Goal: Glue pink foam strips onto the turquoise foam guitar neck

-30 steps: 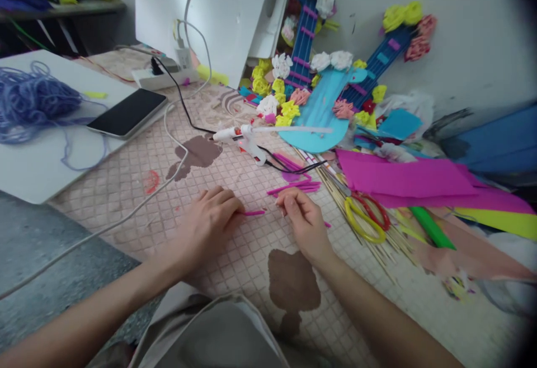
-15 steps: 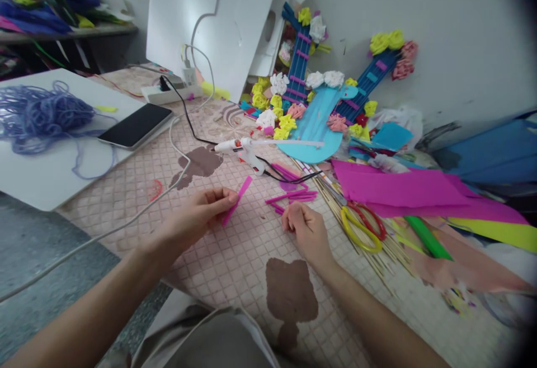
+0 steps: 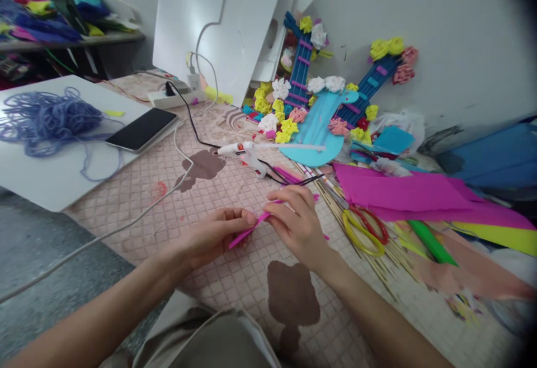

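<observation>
Pale, grid-patterned covering (image 3: pixel 146 206) spreads beneath our forearms, the largest surface around the work. Magenta sheets (image 3: pixel 403 194) lie to our right. Behind them we see a crumpled clear plastic bag (image 3: pixel 414 124); what it holds, we cannot tell. Near the right edge sits something like a clear bowl (image 3: pixel 518 309), too blurred for us to judge its contents.

Our right hand (image 3: pixel 300 225) has just come across to join the left hand (image 3: pixel 213 234); half a second ago the left alone held the magenta strip (image 3: pixel 240 239). Now the left pinches it between thumb and fingers, while the right's fingers bend over its far end, thumb hidden, so we cannot tell whether they grip. That suggests two-handed shaping or positioning. Smallest of all, the narrow strip slants between our hands, nearer us than the glue gun (image 3: pixel 249 158).
</observation>
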The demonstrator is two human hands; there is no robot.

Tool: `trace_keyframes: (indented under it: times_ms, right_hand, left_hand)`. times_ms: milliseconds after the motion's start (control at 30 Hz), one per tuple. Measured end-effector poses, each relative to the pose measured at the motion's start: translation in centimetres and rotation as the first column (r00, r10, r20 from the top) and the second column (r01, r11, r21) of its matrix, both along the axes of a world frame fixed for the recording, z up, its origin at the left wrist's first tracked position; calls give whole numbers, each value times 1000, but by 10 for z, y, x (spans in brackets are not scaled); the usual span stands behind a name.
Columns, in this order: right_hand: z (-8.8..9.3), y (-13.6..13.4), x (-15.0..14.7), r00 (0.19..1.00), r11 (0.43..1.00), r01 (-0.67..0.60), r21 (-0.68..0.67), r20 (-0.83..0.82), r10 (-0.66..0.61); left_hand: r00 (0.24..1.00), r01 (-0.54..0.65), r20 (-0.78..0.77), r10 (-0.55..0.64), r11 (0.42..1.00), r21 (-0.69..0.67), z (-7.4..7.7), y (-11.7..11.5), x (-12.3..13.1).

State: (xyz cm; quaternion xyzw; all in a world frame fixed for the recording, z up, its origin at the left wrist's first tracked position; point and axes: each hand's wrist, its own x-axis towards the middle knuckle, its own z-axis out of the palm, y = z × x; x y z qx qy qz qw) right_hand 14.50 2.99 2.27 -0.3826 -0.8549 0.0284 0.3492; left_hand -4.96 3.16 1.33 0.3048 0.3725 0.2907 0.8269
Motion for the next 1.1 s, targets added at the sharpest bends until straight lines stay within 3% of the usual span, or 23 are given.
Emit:
trace_keyframes:
  times_ms: [100,200,267,367,433,500,633,833,900,1000,1100]
  right_hand:
    - [2,-4,1,1000,999,-1,-53,-17,0]
    - [2,-9,-3,975,964,71,-256,-188,-122]
    - [2,-12,-7,920,883,62,-465,-317,-231]
    - [-1,-17,-17,840,698,-90,-710,-431,-330]
    - [-5,-20,-25,798,611,-172,-773,-473,-374]
    - [-9,-21,-31,769,585,-197,-787,-494,-406]
    - [-13,-21,-40,763,626,-151,-765,-493,-418]
    - [-8,-16,-34,852,669,-124,-733,-425,-307]
    - [-4,-4,-28,861,746,-63,-663,-414,-295]
    - [0,32,-18,904,890,133,-437,-316,-290]
    - [-3,78,-16,956,949,239,-204,-123,-267]
  left_hand:
    - [999,16,30,-15,999,-36,-2,2,0]
    - [992,-54,107,60,997,-57,-8,5,-1]
    - [980,-170,109,164,984,51,-12,4,1]
    - [961,-277,66,270,909,311,-13,0,7]
    - [950,-301,44,309,869,393,-11,-3,11]
    - [934,-336,29,356,850,405,-8,-4,14]
    - [914,-371,-10,405,846,384,-5,-2,14]
    - [938,-309,-55,341,900,307,-8,7,0]
    - [953,-267,-64,295,923,279,-11,12,-7]
    - [965,-227,-70,252,939,260,-15,21,-18]
    - [963,-214,-99,249,937,277,-17,29,-28]
